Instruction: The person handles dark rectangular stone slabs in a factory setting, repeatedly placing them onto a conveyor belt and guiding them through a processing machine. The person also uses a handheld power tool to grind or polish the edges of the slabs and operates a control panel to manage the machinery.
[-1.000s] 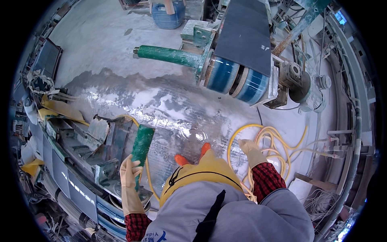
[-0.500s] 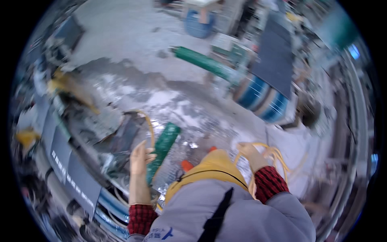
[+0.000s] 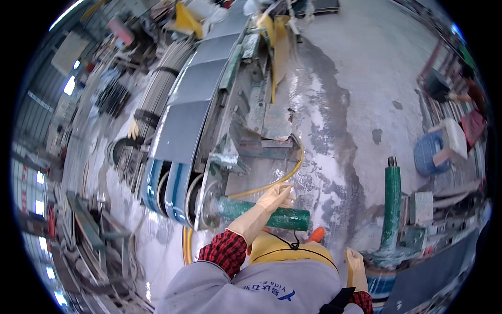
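My left hand (image 3: 276, 197), in a cream rubber glove, hovers above a green roller (image 3: 293, 219) that sticks out from a conveyor frame. Its fingers are loosely bent and apart, and I see nothing in them. A yellow hose (image 3: 296, 170) curves close behind this hand, toward the frame. Low at the right, beside my hip, my right hand (image 3: 356, 262) wears the same kind of glove. Its fingers are closed round a yellow strand that looks like hose; most of that strand is hidden by the hand and my body.
The grey conveyor belt (image 3: 186, 123) runs away to the left over a blue drum (image 3: 178, 189). Another green roller (image 3: 391, 209) juts out at the right, near a blue barrel (image 3: 430, 153). A person (image 3: 473, 99) is at the far right. The concrete floor (image 3: 361, 78) is wet in patches.
The view has swung left, bringing the left conveyor into the middle. My left hand now lies across the green roller in the view; my right hand is lower, against my side.
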Demonstrator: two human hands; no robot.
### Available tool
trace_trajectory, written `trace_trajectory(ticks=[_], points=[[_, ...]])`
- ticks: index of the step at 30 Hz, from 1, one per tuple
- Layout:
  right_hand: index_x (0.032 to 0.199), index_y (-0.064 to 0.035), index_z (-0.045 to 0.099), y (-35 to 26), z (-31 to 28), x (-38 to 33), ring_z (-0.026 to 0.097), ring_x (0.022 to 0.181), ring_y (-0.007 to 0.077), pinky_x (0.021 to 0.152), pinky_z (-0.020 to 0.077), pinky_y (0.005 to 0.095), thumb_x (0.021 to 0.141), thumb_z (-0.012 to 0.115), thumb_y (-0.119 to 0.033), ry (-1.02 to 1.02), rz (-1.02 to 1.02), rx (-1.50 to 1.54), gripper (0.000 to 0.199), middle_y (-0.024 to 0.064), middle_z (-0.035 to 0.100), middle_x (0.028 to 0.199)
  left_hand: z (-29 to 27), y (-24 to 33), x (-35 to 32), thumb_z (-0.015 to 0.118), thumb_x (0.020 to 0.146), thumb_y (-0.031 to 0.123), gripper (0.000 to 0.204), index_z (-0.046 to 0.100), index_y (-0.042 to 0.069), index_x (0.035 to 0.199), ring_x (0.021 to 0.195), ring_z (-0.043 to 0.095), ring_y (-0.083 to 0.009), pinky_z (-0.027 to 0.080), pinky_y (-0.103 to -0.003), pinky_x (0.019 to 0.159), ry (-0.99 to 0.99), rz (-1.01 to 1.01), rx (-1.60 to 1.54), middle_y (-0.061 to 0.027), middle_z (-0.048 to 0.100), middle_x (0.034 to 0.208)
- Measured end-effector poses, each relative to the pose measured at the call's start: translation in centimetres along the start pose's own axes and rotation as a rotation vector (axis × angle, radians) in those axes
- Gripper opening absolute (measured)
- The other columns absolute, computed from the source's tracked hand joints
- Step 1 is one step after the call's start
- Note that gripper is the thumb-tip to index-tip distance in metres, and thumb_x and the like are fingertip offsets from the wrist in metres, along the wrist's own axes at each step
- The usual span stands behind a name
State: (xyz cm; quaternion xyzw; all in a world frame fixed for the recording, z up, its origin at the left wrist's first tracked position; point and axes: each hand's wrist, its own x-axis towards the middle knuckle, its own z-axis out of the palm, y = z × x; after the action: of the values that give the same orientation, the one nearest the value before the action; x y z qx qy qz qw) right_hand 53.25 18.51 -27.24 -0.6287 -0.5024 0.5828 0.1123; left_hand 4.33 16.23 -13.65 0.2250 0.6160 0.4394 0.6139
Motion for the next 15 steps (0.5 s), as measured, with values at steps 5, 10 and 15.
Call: trace_trajectory(ticks=[5,10,15], points=[[0.120,0.0043,0.067,-7.3,-4.9,4.8,0.068,0.101,0.0194,0.092,0.0506,0.0306,0.098,0.062,-0.027,-0.107,-0.019,-0.347,0.039,0.0108,0.073,0.109,-0.1,0.1,-2.8,0.054,0.104,0.016,0.040,0.050,0.003,0.141,0.100,0.066,-0.0159,0.054,-0.030,0.092,0.442,0.344,-0.117,-0.0089,0.068,0.114],[0.124,0.0048,0.064,-5.8,-6.6,12.7,0.069,0.097,0.0197,0.091,0.0535,0.0318,0.100,0.061,-0.024,-0.132,-0.182,-0.207,0.038,0.0111,0.073,0.108,-11.6,1.4,-8.8,0.059,0.099,0.014,0.035,0.061,-0.003,0.130,0.120,0.062,-0.0298,0.045,-0.038,0.106,1.134,0.669,0.513,-0.0199,0.067,0.125],[0.126,0.0043,0.064,-11.5,0.6,11.9,0.069,0.101,0.0206,0.093,0.0541,0.0327,0.100,0.061,-0.022,-0.154,-0.058,-0.148,0.037,0.0136,0.072,0.112,-22.5,0.7,-14.1,0.065,0.093,0.014,0.049,0.054,-0.003,0.137,0.123,0.060,-0.0365,0.044,-0.041,0.108,1.397,0.593,0.933,-0.0241,0.059,0.136]])
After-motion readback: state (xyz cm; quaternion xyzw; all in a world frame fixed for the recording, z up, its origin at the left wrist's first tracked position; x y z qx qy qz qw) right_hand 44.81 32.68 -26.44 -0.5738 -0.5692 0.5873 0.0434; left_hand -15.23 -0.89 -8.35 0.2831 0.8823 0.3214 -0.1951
